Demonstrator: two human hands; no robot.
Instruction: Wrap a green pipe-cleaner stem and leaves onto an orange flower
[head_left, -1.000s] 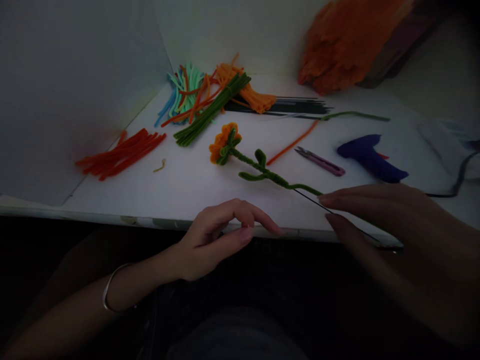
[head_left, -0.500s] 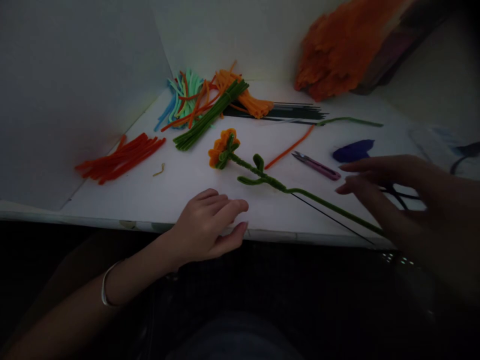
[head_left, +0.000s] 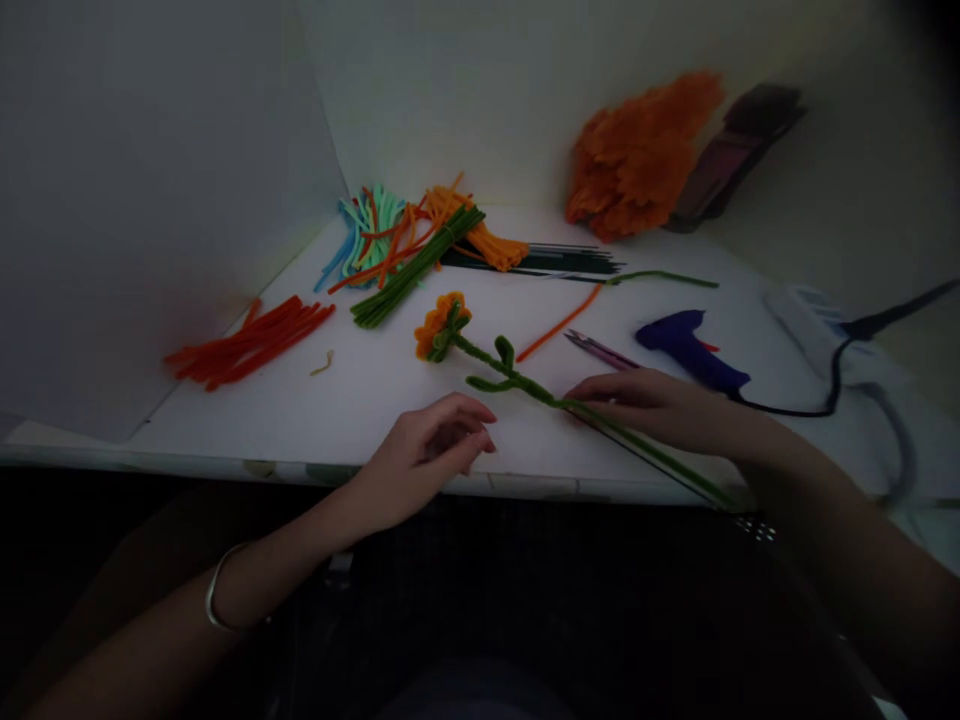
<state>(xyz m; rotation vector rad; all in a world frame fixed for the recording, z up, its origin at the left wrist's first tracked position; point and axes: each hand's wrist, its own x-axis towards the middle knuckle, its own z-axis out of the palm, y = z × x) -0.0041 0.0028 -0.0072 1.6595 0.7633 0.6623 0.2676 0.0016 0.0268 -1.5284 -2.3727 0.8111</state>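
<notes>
A pipe-cleaner flower (head_left: 517, 378) with an orange head and green leaves lies slantwise on the white table. From its wrapped stem, a loose green pipe cleaner (head_left: 660, 447) and a dark bare wire run towards the front edge. My right hand (head_left: 660, 410) is at the stem below the leaves, fingertips closed around where the loose length begins; part of the grip is hidden. My left hand (head_left: 439, 440) hovers near the table's front edge, fingers curved and apart from the thumb, holding nothing. Pink-handled thread snips (head_left: 600, 350) lie just beyond my right hand, partly covered by it.
Red pipe cleaners (head_left: 251, 345) lie at left. Green (head_left: 420, 265), orange (head_left: 495, 245) and mint (head_left: 379, 220) bundles lie behind, beside dark wires (head_left: 570, 260). A purple glue gun (head_left: 690, 350) with a cord lies right. Orange flowers (head_left: 637, 155) stand at the back.
My right hand has moved left and down from above the snips to the flower stem. My left hand has turned slightly, its fingers still curved. The view has shifted, showing more at the right.
</notes>
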